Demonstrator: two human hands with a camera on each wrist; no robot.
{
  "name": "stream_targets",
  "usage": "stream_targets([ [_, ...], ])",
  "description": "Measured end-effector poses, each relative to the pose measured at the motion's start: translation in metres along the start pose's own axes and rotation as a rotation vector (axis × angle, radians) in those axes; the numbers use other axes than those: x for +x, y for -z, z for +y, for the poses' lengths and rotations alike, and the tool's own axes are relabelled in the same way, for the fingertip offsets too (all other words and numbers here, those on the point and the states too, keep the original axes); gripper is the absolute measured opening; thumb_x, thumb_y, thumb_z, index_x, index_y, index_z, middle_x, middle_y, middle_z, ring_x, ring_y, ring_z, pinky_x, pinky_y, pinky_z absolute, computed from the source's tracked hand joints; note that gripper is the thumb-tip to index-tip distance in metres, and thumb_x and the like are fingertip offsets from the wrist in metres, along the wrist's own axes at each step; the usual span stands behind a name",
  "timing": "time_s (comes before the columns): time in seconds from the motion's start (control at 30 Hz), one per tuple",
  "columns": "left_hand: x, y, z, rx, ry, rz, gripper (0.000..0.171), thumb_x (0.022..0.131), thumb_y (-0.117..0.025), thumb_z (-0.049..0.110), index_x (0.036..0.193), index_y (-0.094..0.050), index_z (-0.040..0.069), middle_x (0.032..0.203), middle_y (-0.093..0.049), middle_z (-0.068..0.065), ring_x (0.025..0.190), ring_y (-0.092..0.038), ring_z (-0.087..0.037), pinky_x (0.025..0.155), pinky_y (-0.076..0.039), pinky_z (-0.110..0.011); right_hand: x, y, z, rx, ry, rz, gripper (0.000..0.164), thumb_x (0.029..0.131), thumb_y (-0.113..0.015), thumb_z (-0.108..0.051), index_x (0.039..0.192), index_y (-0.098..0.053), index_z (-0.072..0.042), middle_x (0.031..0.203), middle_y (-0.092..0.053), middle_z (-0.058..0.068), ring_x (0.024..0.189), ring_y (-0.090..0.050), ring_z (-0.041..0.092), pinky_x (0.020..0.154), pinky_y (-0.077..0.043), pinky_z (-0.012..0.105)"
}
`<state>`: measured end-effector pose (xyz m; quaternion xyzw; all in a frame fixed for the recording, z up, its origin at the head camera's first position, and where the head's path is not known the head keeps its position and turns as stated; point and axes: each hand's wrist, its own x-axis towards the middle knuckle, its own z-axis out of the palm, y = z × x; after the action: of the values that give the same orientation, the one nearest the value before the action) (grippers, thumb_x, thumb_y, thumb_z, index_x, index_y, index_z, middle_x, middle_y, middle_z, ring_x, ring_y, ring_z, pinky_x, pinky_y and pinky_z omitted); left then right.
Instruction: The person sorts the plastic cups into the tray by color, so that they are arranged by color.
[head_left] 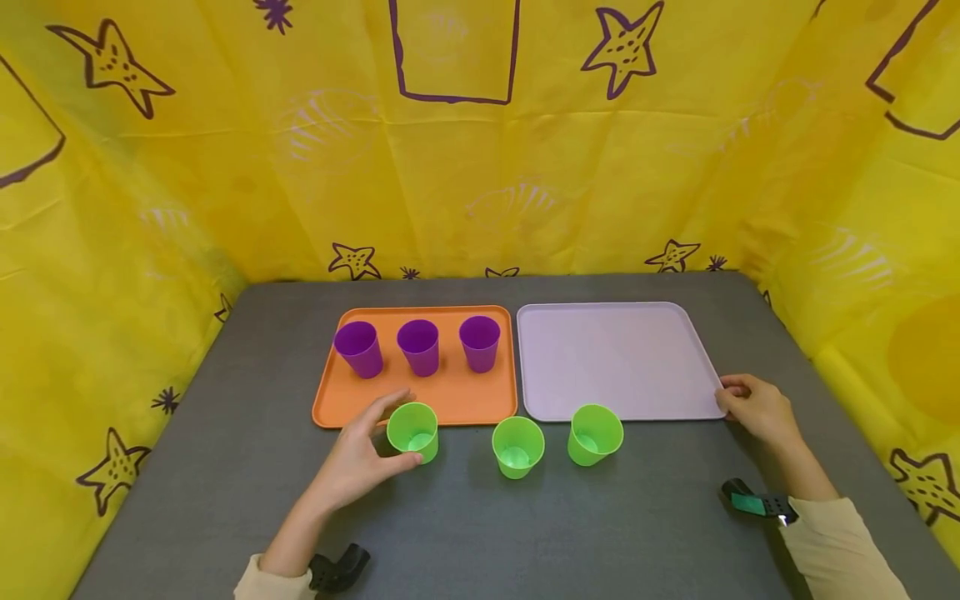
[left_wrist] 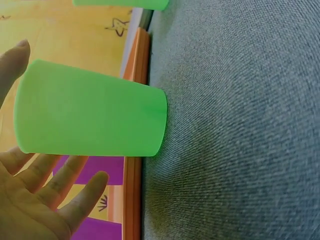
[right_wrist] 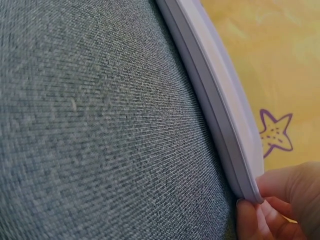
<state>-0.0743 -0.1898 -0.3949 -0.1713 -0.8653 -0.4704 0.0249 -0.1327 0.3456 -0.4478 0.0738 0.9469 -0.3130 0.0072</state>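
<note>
My left hand (head_left: 365, 462) is spread around the leftmost green cup (head_left: 412, 432), thumb on its near side and fingers on the far side. In the left wrist view that cup (left_wrist: 92, 112) stands upright on the grey cloth, and a gap shows between the thumb (left_wrist: 14, 64) and its wall. Two more green cups, a middle one (head_left: 517, 447) and a right one (head_left: 595, 435), stand along the trays' near edges. At the near right corner of the lilac tray (head_left: 615, 362), my right hand (head_left: 761, 412) pinches the rim, thumb above and a finger below.
Three purple cups, left (head_left: 360, 350), middle (head_left: 419, 347) and right (head_left: 480, 343), stand in a row on the orange tray (head_left: 450, 408), left of the lilac one. Grey cloth (head_left: 540, 542) covers the table. Yellow patterned sheets (head_left: 450, 183) hang behind and at both sides.
</note>
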Motion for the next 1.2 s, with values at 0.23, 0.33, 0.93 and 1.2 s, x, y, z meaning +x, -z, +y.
stream_targets([
  [0.23, 0.0, -0.01, -0.029, 0.004, 0.047, -0.01, 0.076, 0.065, -0.084, 0.024, 0.131, -0.048, 0.016, 0.128, -0.055, 0.001, 0.113, -0.052, -0.015, 0.088, -0.05, -0.042, -0.001, 0.001, 0.002, 0.012, -0.01, -0.004, 0.042, 0.089, -0.053, -0.026, 0.112, -0.056, 0.008, 0.089, -0.063, 0.018, 0.059, -0.057, 0.009, 0.053, -0.05, 0.017],
  [0.33, -0.001, -0.011, -0.031, 0.004, 0.055, -0.008, 0.073, 0.065, -0.083, 0.031, 0.129, -0.05, 0.021, 0.125, -0.056, 0.004, 0.109, -0.053, -0.014, 0.085, -0.05, -0.042, -0.002, 0.001, 0.002, 0.02, -0.014, -0.008, 0.042, 0.089, -0.053, -0.026, 0.112, -0.056, 0.008, 0.089, -0.063, 0.017, 0.059, -0.057, 0.008, 0.053, -0.05, 0.017],
  [0.93, 0.014, 0.002, -0.014, -0.026, 0.042, -0.037, 0.069, 0.065, -0.084, 0.024, 0.126, -0.053, 0.016, 0.108, -0.062, -0.003, 0.093, -0.059, -0.022, 0.078, -0.055, -0.038, -0.001, 0.001, 0.002, 0.038, -0.019, -0.018, 0.043, 0.089, -0.053, -0.026, 0.114, -0.055, 0.009, 0.089, -0.063, 0.017, 0.059, -0.058, 0.007, 0.053, -0.05, 0.018],
  [1.2, 0.032, 0.009, 0.0, -0.019, -0.016, -0.058, 0.071, 0.065, -0.084, 0.024, 0.127, -0.052, 0.016, 0.114, -0.06, 0.0, 0.094, -0.061, -0.022, 0.082, -0.054, -0.039, -0.001, 0.001, -0.001, 0.059, -0.015, -0.008, 0.042, 0.088, -0.054, -0.024, 0.113, -0.055, 0.01, 0.089, -0.062, 0.016, 0.058, -0.057, 0.006, 0.054, -0.051, 0.017],
])
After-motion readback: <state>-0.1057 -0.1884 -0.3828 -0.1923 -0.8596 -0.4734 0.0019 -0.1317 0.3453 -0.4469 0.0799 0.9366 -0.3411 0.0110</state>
